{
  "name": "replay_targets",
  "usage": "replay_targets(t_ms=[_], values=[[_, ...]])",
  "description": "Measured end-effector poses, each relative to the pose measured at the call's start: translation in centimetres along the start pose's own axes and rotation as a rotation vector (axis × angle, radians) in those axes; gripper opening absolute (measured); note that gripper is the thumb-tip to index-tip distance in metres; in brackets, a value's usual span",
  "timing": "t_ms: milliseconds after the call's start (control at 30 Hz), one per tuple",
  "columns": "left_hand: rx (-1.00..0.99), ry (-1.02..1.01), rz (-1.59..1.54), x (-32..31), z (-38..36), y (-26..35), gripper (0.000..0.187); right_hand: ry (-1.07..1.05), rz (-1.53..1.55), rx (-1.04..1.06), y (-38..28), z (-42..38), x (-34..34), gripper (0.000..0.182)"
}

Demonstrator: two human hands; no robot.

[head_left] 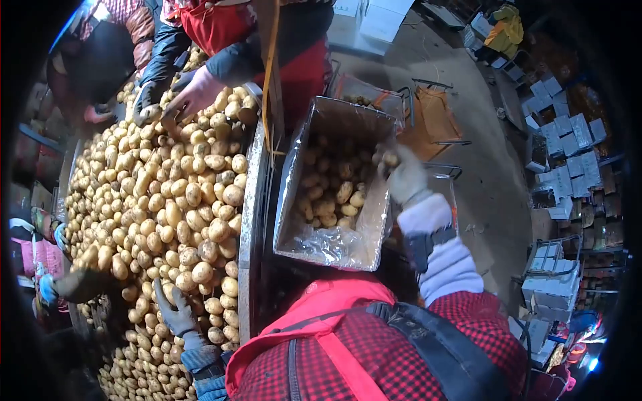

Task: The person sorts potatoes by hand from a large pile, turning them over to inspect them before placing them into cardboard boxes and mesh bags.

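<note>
A wide heap of potatoes [172, 212] fills the sorting table on the left. My left hand [175, 313], in a grey glove, lies on the heap with its fingers spread and nothing gripped. My right hand [408, 179], also gloved and slightly blurred, is at the right wall of a cardboard box [371, 250]. A small potato [390, 159] shows at its fingertips, by the box's rim. Clear plastic [328, 242] lines the box, and loose potatoes [344, 194] lie inside it, partly in shadow.
A metal edge [253, 194] separates the heap from the box. Across the table, co-workers' gloved hands [190, 97] touch potatoes; another gloved arm [80, 286] reaches in from the left. Beyond the box lies an orange sack [436, 113]. White cartons [565, 137] stand far right.
</note>
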State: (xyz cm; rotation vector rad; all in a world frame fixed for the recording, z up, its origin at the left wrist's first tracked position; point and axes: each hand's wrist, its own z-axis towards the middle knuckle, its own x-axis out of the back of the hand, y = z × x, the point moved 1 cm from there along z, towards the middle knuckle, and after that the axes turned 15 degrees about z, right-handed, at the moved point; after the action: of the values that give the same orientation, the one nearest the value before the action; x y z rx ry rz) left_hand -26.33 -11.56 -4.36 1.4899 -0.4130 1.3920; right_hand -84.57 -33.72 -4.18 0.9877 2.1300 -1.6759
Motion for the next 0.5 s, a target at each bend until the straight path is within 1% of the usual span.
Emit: replay_targets(t_ms=[33, 67, 100, 133, 167, 200, 267, 300, 333, 367, 400, 433, 467, 500], values=[[0.010, 0.008, 0.003, -0.1, 0.1, 0.0, 0.059, -0.099, -0.291, 0.155, -0.9, 3.1, 1.2, 0.033], [0.007, 0.010, 0.017, -0.2, 0.3, 0.1, 0.059, -0.100, -0.456, 0.285, -1.8, 7.2, 3.0, 0.031], [0.029, 0.017, 0.044, -0.3, 0.3, 0.2, 0.059, -0.025, -1.272, 0.743, -4.5, 9.1, 2.2, 0.032], [0.055, 0.024, 0.071, -0.4, 0.2, 0.2, 0.060, -0.024, -0.706, 0.508, -5.8, 13.2, 2.9, 0.036], [0.021, 0.043, 0.092, -0.6, 0.4, 0.1, 0.060, -0.015, -0.145, 0.264, -6.2, 16.0, 3.5, 0.041], [0.024, 0.048, 0.102, -0.7, 0.6, -0.3, 0.060, -0.020, -0.139, 0.255, -6.1, 15.5, 3.0, 0.041], [-0.012, 0.045, 0.081, -0.7, 0.5, -1.0, 0.059, 0.243, -0.167, 0.243, -6.5, 11.9, -0.4, 0.041], [0.025, 0.033, 0.064, -0.3, 0.4, 0.4, 0.056, 0.064, -0.120, 0.248, -5.9, 8.9, -2.2, 0.044], [0.117, 0.001, -0.020, 0.0, 0.7, 0.9, 0.057, -0.085, -0.005, 0.138, -4.0, 7.1, -2.7, 0.053], [0.105, 0.058, -0.204, -0.1, 0.9, 1.8, 0.059, -0.225, 0.113, 0.043, -2.5, 5.5, -3.3, 0.062], [0.090, 0.107, -0.392, -0.3, 0.9, 3.4, 0.061, -0.473, 0.102, -0.024, -1.1, 3.7, -4.3, 0.082], [-0.025, 0.086, -0.458, 0.8, 0.8, 7.6, 0.065, -0.755, 0.259, -0.176, 0.0, 1.6, -6.0, 0.088], [-0.016, -0.011, -0.486, 1.4, 0.7, 11.1, 0.061, -0.994, 0.315, -0.239, 2.2, 0.0, -7.3, 0.097], [-0.158, -0.029, -0.559, 1.2, 0.5, 15.2, 0.059, -0.890, 0.368, -0.395, 3.7, -2.3, -8.6, 0.084]])
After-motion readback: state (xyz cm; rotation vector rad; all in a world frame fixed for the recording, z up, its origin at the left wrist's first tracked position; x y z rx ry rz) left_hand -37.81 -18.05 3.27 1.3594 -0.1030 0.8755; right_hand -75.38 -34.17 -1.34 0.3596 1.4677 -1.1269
